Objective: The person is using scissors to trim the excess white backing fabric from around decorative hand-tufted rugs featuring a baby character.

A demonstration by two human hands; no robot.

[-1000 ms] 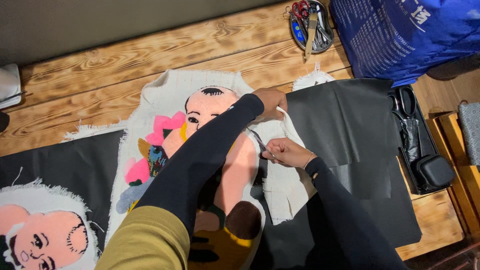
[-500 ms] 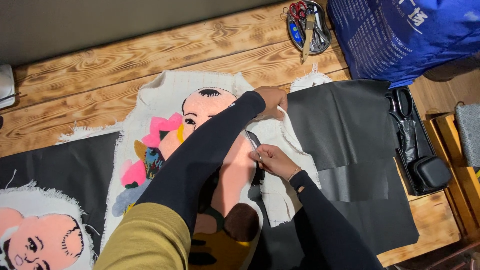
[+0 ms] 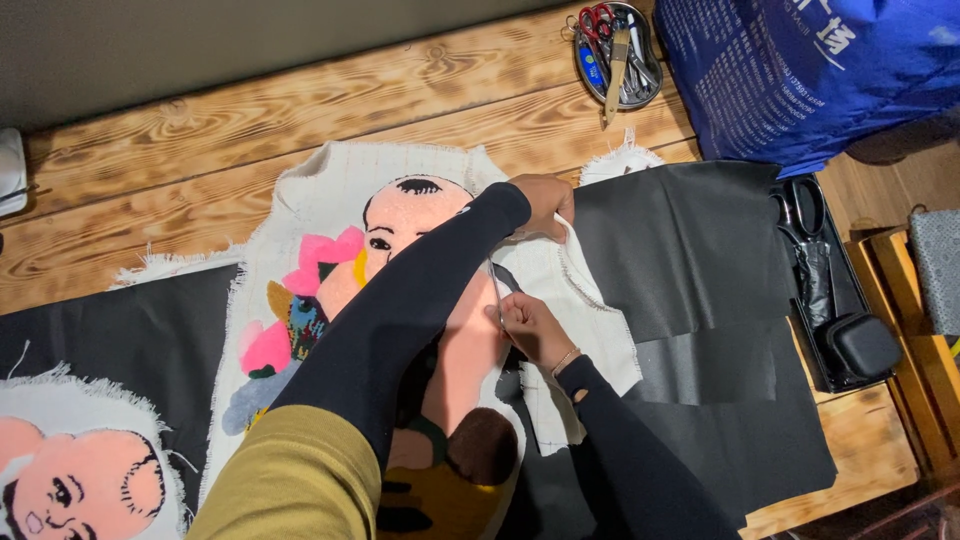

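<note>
A white tufted cloth (image 3: 330,190) with a pink baby figure lies on a wooden table (image 3: 200,130). My left hand (image 3: 545,200) reaches across and presses on the cloth's upper right edge, pinching the white border. Just below it, my right hand (image 3: 530,325) is shut on a pair of scissors (image 3: 503,280). Their dark blades point up along the border beside the pink figure. A loose white strip (image 3: 590,320) of the cloth lies to the right of the blades, over black fabric (image 3: 680,250).
A metal tray (image 3: 620,50) with red-handled scissors and tools sits at the back. A blue bag (image 3: 820,70) lies at the top right. A black tray (image 3: 830,290) holds large shears and a black case. Another tufted baby figure (image 3: 70,480) lies at the bottom left.
My right hand with the scissors has shifted left along the cloth's border, closer to the pink figure. My left hand keeps its hold on the upper edge.
</note>
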